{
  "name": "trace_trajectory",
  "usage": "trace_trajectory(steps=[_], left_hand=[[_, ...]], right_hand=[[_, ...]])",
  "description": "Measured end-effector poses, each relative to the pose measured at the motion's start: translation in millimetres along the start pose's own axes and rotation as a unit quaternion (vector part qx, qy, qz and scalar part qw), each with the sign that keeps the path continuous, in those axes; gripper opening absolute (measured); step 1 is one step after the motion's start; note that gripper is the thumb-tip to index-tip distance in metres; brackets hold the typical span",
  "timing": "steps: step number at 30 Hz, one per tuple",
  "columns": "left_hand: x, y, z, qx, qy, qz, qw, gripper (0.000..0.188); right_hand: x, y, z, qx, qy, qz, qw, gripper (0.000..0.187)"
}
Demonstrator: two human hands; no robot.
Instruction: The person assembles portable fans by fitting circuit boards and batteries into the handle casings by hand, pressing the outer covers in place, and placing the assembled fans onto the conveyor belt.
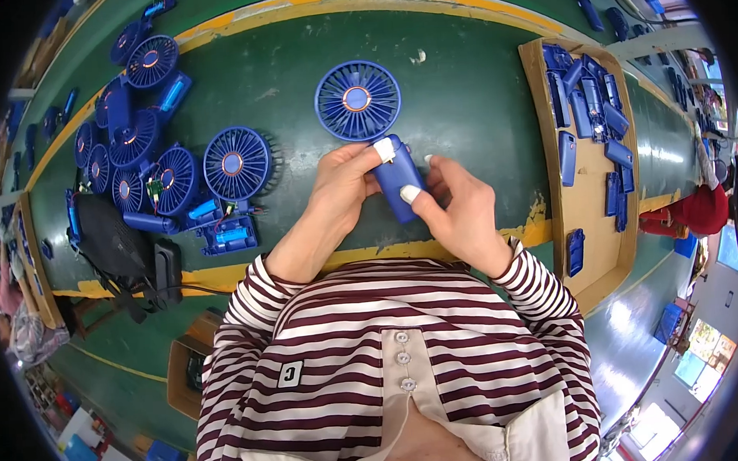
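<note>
A blue handheld fan lies before me, its round grille (357,100) pointing away and its flat handle (399,188) toward me. My left hand (344,182) is closed on the handle's upper left side, the white-covered thumb on top near the neck. From the right, my right hand (458,202) holds the handle's lower part, its white-covered thumb pressed on the face and the forefinger raised off the edge. What the fingers do beneath the handle is hidden.
Several blue fans (236,163) with open handles and wires crowd the bench's left side, beside a black bag (112,233). At right stands a cardboard tray (586,213) holding blue handle shells (568,157). A yellow strip edges the green bench (461,70).
</note>
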State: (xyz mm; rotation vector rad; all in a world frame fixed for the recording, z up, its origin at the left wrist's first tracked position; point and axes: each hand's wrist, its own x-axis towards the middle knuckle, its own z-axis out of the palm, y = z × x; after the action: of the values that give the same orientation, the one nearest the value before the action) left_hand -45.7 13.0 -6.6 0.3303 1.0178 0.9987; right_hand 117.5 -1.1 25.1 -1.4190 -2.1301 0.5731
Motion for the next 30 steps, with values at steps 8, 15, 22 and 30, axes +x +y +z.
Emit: trace_trajectory(steps=[8,15,22,30], left_hand=[[-5,-5,0,-0.024,-0.105,0.114,0.988,0.023],[-7,-3,4,-0.028,-0.116,0.121,0.985,0.029],[-8,-3,5,-0.019,-0.128,0.13,0.983,0.03],[-8,-1,8,0.004,-0.127,0.122,0.984,0.04]], right_hand=[[13,8,10,0.399,-0.167,0.201,0.879,0.031],[13,1,3,0.371,-0.197,0.208,0.883,0.026],[10,1,4,0.339,-0.158,0.178,0.91,0.026],[13,-2,11,0.359,-0.121,0.232,0.896,0.028]])
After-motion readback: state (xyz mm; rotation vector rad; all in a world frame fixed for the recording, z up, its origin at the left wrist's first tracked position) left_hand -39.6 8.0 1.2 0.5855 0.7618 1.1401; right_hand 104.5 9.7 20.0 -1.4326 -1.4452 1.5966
